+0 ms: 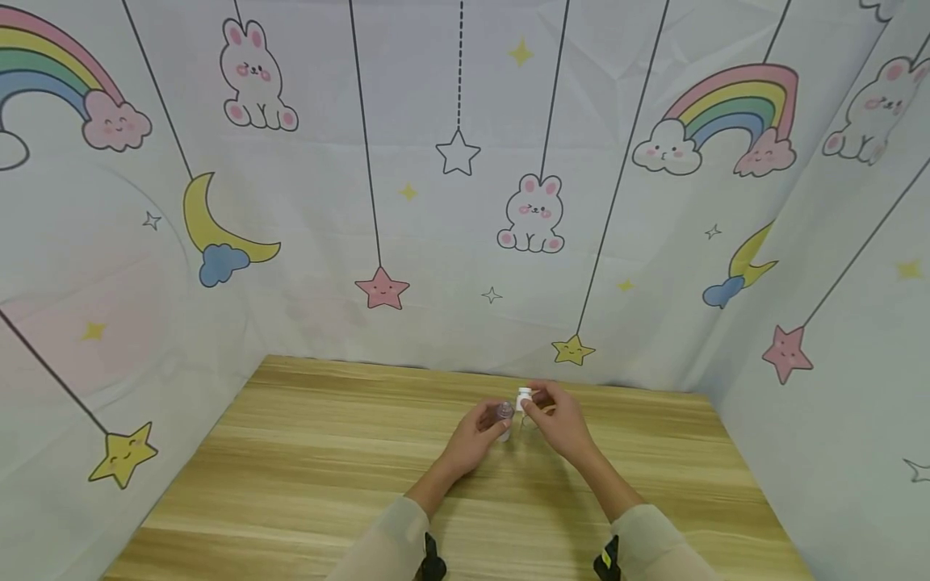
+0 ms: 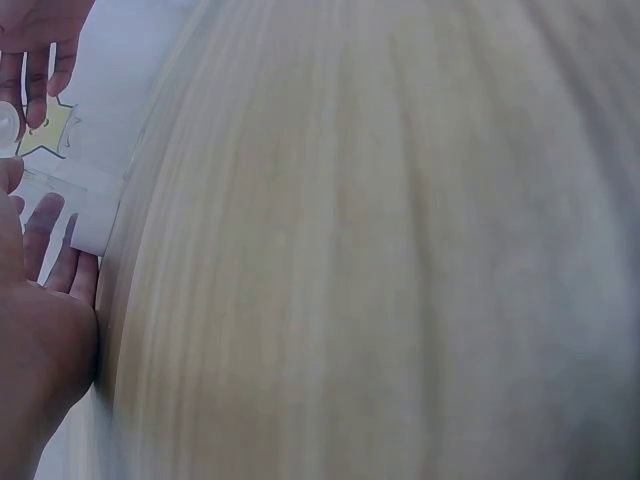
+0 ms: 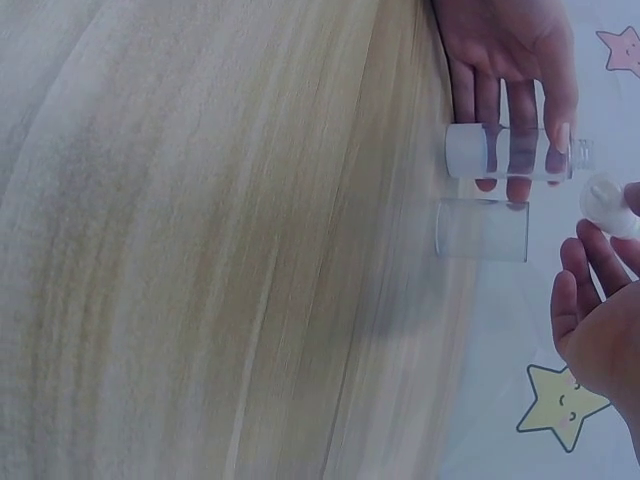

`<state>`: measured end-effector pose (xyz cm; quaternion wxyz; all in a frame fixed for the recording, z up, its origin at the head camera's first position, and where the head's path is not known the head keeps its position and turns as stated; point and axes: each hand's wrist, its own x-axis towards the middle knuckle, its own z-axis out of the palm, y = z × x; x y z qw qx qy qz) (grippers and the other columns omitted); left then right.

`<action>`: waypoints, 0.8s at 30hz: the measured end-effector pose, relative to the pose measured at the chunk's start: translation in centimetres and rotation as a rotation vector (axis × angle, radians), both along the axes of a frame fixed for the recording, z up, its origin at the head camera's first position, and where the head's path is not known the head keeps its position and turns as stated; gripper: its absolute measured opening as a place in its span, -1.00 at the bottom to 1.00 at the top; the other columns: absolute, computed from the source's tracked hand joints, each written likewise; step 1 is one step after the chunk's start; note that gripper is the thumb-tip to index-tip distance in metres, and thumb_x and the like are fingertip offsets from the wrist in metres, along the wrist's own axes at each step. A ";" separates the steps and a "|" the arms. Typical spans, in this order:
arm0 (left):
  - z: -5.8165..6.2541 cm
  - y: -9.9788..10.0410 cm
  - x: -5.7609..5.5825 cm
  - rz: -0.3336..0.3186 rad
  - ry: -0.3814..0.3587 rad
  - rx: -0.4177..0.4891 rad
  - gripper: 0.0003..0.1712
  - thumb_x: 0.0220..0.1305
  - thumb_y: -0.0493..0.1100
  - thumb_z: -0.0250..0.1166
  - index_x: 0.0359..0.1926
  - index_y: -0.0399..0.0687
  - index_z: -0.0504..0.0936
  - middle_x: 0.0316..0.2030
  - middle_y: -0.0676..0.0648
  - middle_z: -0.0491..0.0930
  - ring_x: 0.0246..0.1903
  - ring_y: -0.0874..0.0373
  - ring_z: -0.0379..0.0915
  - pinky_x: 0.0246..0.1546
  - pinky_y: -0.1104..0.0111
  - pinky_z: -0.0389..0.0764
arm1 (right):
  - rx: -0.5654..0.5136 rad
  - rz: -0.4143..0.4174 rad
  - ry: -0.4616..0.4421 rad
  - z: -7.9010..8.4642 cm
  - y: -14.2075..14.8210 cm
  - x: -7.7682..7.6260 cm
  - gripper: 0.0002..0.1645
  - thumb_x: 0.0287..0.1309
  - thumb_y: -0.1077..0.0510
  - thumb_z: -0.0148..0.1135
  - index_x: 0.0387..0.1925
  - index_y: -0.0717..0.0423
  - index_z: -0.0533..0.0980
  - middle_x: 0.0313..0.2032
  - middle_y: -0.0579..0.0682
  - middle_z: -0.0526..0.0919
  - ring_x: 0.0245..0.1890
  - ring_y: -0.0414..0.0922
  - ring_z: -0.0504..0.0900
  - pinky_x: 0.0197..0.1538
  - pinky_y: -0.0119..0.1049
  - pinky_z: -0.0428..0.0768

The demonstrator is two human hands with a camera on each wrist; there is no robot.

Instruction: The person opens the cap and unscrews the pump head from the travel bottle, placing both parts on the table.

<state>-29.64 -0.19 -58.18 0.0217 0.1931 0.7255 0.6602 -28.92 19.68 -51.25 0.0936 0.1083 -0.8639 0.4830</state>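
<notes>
My left hand (image 1: pixel 472 440) holds a small clear bottle (image 3: pixel 465 152) with a whitish lower part, standing upright on the table. Its narrow neck is bare, and the thumb lies across the shoulder in the right wrist view. Just beside it, my right hand (image 1: pixel 565 424) pinches a white bottle top (image 1: pixel 523 395) between thumb and fingers, level with the neck and apart from it. A clear cylindrical cap (image 3: pixel 483 232) stands on the wood under the right hand, close to the bottle. In the left wrist view the bottle's whitish base (image 2: pixel 93 222) shows beyond the left fingers.
The wood-grain table (image 1: pixel 312 452) reaches back to a white cloth (image 1: pixel 436 226) printed with rabbits, stars and rainbows. Cloth also hangs along both sides. Black straps (image 1: pixel 432 558) sit over both sleeves near the front.
</notes>
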 end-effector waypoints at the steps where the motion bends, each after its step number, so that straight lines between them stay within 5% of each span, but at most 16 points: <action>1: 0.0 0.0 0.0 0.001 -0.006 -0.002 -0.55 0.59 -0.07 0.25 0.38 -0.08 0.52 0.28 -0.14 0.60 0.36 -0.11 0.47 0.44 -0.02 0.44 | 0.002 -0.003 0.001 0.0 0.0 0.0 -0.58 0.43 0.13 0.39 0.22 0.20 0.60 -0.17 0.01 0.73 -0.14 -0.09 0.65 -0.15 -0.35 0.64; 24: 0.0 -0.2 0.1 -0.005 0.006 -0.013 -0.56 0.60 -0.06 0.25 0.37 -0.08 0.53 0.25 -0.12 0.63 0.36 -0.11 0.48 0.44 -0.02 0.44 | -0.004 -0.025 -0.005 -0.5 0.5 -0.1 -0.57 0.41 0.13 0.42 0.20 0.25 0.61 -0.21 0.01 0.72 -0.18 -0.09 0.64 -0.15 -0.33 0.61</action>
